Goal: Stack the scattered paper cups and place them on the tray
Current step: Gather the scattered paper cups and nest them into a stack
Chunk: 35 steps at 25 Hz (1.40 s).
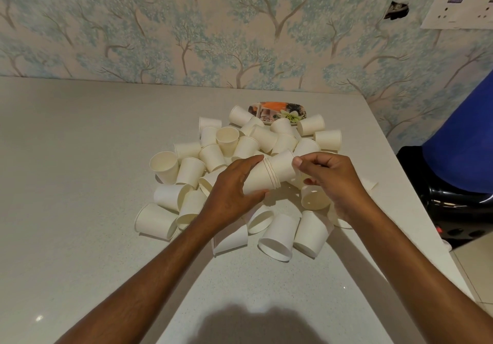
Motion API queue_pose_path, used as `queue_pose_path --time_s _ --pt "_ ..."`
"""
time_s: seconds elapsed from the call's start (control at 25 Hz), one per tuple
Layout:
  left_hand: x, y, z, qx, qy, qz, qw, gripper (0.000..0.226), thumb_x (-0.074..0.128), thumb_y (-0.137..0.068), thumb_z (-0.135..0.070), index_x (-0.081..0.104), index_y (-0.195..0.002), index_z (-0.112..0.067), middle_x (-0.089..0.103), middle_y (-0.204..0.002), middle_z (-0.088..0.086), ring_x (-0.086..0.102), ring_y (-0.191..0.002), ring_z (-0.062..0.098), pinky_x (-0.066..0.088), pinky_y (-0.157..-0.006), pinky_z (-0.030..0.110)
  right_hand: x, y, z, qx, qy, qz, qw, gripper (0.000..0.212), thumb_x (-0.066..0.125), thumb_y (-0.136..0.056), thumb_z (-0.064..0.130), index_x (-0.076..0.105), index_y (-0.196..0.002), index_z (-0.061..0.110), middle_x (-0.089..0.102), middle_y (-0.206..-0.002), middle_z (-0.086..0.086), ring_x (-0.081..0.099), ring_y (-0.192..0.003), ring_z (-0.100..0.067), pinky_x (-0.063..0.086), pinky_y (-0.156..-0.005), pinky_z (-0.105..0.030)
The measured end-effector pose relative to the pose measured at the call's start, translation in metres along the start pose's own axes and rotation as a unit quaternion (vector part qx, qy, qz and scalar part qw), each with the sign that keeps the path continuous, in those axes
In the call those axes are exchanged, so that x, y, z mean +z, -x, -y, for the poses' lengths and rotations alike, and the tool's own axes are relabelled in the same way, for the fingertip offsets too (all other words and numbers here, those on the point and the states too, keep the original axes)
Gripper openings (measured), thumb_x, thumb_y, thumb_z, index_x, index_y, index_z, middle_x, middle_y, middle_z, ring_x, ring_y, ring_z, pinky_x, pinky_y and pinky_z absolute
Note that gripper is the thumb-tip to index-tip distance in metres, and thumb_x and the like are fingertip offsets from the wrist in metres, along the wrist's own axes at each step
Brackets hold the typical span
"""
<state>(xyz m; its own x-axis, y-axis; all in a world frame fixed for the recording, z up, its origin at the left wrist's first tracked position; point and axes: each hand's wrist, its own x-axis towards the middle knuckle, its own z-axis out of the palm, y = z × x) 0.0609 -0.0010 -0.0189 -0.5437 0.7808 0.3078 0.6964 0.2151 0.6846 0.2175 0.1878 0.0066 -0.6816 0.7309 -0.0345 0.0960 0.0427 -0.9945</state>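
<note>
Head view: the left hand (232, 186) grips a short stack (269, 173) of nested cups, fingers wrapped over it and thumb under it. The right hand (330, 181) meets the stack's far end, fingers narrowly curled; its thumb tip touches the end cup and seems to pinch it, though the other fingertips are hidden. The stack is held tilted above the loose cups (190, 170) heaped on the table (80, 157). The tray (277, 111) lies behind the heap, near the wall.
</note>
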Motion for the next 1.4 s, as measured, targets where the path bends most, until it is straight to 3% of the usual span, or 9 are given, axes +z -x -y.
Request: queue_pose_path --time_s 0.16,0.36,0.52,0.76,0.88,1.08,1.4 --pt "0.002 -0.001 -0.002 0.009 0.009 -0.001 1.000 0.083 0.093 -0.080 -0.028 0.054 -0.153 -0.022 0.060 -0.149 0.000 0.053 -0.129 0.010 0.045 -0.107 0.029 0.009 0.004 -0.004 0.002 -0.037 0.035 0.999 0.011 0.085 -0.092 0.023 0.087 -0.101 0.019 0.083 -0.109 -0.001 0.077 -0.106 -0.018 0.062 -0.096 -0.034" --pt "0.008 -0.003 -0.005 0.013 0.000 0.000 1.000 0.083 0.092 -0.081 -0.030 0.053 -0.154 -0.022 0.060 -0.149 0.000 0.053 -0.128 0.009 0.046 -0.108 0.031 0.017 0.009 -0.010 0.000 -0.036 0.072 0.997 0.007 0.085 -0.092 0.020 0.088 -0.097 0.017 0.084 -0.102 -0.005 0.077 -0.092 -0.011 0.060 -0.084 -0.019" --pt "0.011 -0.005 -0.004 0.008 0.004 0.002 1.000 0.083 0.092 -0.081 -0.031 0.052 -0.154 -0.026 0.059 -0.149 -0.003 0.046 -0.122 -0.002 0.042 -0.103 0.023 0.010 0.008 -0.009 0.001 -0.031 0.070 0.997 0.007 0.084 -0.093 0.024 0.087 -0.098 0.020 0.083 -0.104 -0.006 0.076 -0.098 -0.016 0.062 -0.092 -0.029" --pt "0.013 -0.007 0.000 -0.002 0.018 0.008 1.000 0.082 0.091 -0.082 -0.029 0.051 -0.154 -0.028 0.060 -0.146 -0.005 0.050 -0.122 0.003 0.047 -0.103 0.029 -0.060 -0.016 -0.015 -0.034 0.065 -0.112 0.991 0.014 0.086 -0.091 0.028 0.083 -0.105 0.026 0.081 -0.108 0.004 0.075 -0.109 -0.021 0.060 -0.098 -0.040" --pt "0.014 -0.009 -0.001 0.001 0.017 0.010 1.000 0.082 0.092 -0.082 -0.029 0.052 -0.154 -0.026 0.060 -0.146 -0.004 0.053 -0.123 0.006 0.049 -0.104 0.030 -0.102 -0.017 -0.036 0.000 0.216 -0.141 0.966 0.041 0.084 -0.091 0.042 0.071 -0.129 0.033 0.067 -0.131 0.011 0.060 -0.124 -0.013 0.052 -0.103 -0.041" --pt "0.019 -0.012 -0.005 0.007 0.023 0.012 1.000 0.083 0.092 -0.081 -0.030 0.053 -0.154 -0.025 0.061 -0.146 -0.004 0.054 -0.124 0.007 0.049 -0.105 0.030 -0.130 -0.004 -0.070 0.085 0.250 -0.107 0.958 0.071 0.082 -0.093 0.042 0.050 -0.154 0.025 0.057 -0.138 0.000 0.054 -0.124 -0.020 0.045 -0.093 -0.038" --pt "0.025 -0.013 -0.012 0.014 0.029 0.020 0.999 0.081 0.092 -0.081 -0.028 0.054 -0.153 -0.024 0.062 -0.145 -0.003 0.055 -0.124 0.008 0.048 -0.105 0.029 -0.133 0.002 -0.073 0.068 0.201 -0.123 0.970 0.063 0.081 -0.094 0.036 0.054 -0.150 0.026 0.061 -0.129 -0.003 0.062 -0.115 -0.024 0.049 -0.071 -0.024"
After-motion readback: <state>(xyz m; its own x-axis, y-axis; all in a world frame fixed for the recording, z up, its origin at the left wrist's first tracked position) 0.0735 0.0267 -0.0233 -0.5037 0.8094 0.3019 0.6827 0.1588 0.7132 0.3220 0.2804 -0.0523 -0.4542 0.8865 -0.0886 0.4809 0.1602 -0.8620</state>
